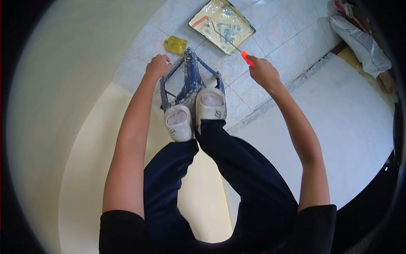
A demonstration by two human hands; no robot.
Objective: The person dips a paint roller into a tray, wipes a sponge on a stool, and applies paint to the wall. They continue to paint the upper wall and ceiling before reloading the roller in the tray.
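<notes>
My right hand (265, 73) is wrapped round the orange handle (247, 59) of a small paint roller. Its thin metal rod reaches up and left to the pinkish roller head (201, 20), which lies over the paint tray (249, 30) smeared with pale yellow paint. My left hand (159, 66), its fingers curled in and nothing showing in them, hangs beside the blue paint-spattered plastic stool (192, 74). Both my feet, in white slides (211, 103), are on that stool. A crumpled yellow piece (175, 45) lies on the tiles just past my left hand.
A pale yellow wall (84, 63) curves along the left. Tiled floor (281, 31) surrounds the tray, and a raised edge (296, 82) borders a smooth white surface (338, 118) at right. A grey-white bag (359, 44) and other items sit at the upper right.
</notes>
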